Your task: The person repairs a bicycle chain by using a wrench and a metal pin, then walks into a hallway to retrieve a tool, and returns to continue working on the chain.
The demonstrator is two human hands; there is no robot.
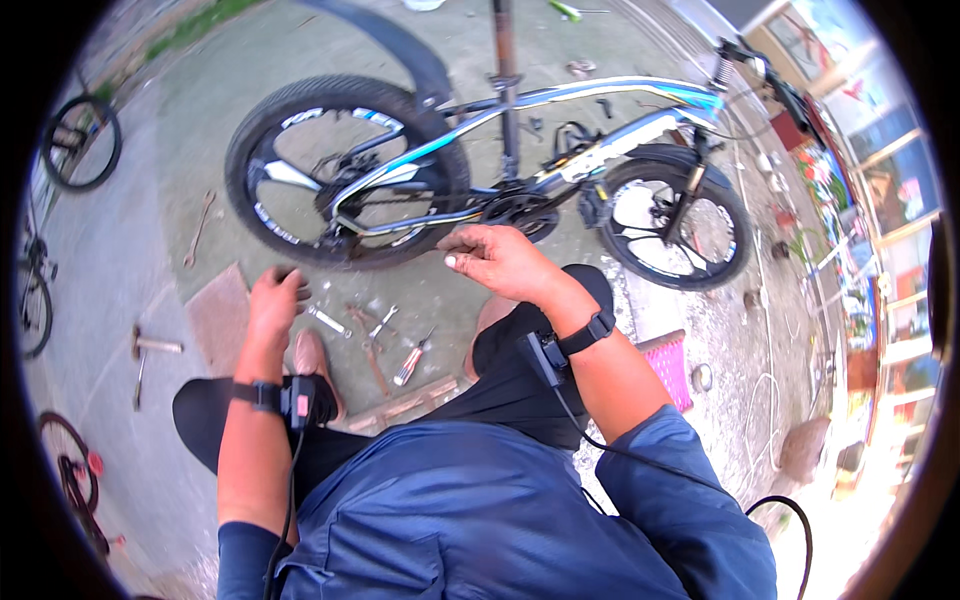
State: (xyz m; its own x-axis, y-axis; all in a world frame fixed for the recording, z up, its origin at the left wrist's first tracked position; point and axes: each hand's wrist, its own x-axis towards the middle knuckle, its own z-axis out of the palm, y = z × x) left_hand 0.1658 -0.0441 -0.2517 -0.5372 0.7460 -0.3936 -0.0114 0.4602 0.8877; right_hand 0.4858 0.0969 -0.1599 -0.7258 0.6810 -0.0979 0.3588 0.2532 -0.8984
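Observation:
A bicycle (pixel 420 165) with a white, blue and black frame is held up off the ground by a stand post (pixel 508 120). My right hand (pixel 500 258) is beside the lower edge of its rear wheel (pixel 262 195). Thumb and bent fingers there come close together in a pinch; anything between them is too small to make out. Lower and to the left, my left hand (pixel 275 302) hovers near the tyre, loosely curled with fingers somewhat apart and nothing visible in it. Dark grime marks the fingertips of both hands.
Between my feet lie a screwdriver (pixel 412 360), a spanner (pixel 382 322) and a wooden strip (pixel 405 403). A hammer (pixel 155 344) and another spanner (pixel 200 228) are at left. Several bicycles stand along the left rim. A pink crate (pixel 668 370) sits by my right knee.

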